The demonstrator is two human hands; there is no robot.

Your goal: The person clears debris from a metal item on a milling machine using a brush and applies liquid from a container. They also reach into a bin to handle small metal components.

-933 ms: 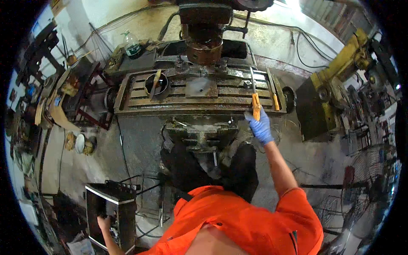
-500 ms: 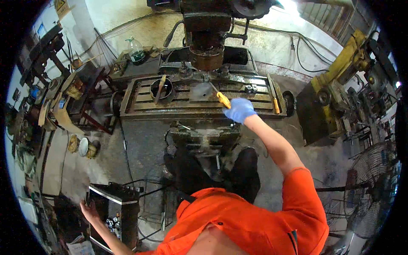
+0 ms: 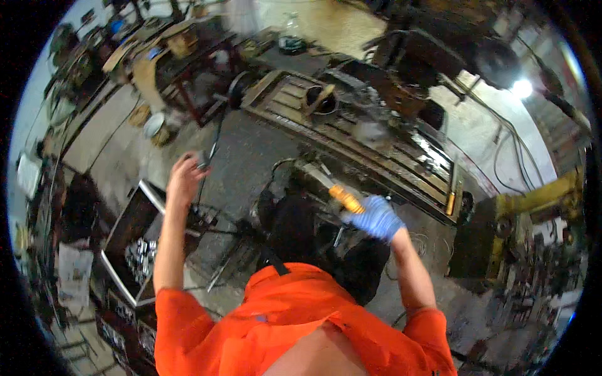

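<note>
My left hand [image 3: 183, 180], bare, is raised beyond the open drawer. Its fingers are closed on a small grey metal part [image 3: 202, 160] whose exact shape is blurred. My right hand [image 3: 378, 217] wears a blue glove and grips a tool by its yellow handle [image 3: 345, 198]. A thin metal shaft points from that handle away from me; the kind of tip is not clear. In the black drawer [image 3: 119, 235] with a pale rim, several shiny small metal parts [image 3: 143, 257] lie in a heap.
Ahead stands the slotted machine table [image 3: 382, 160], with a dark pot [image 3: 323, 103] and a brush-like wooden handle across it. Near its right end lies another yellow handle [image 3: 451, 203]. A clear bottle [image 3: 291, 39] stands behind. A white bowl [image 3: 154, 125] sits on the floor at left.
My view has turned left. My left hand has come up from beside the drawer with a small metal part. The gloved right hand has drawn the yellow-handled tool back from the machine table.
</note>
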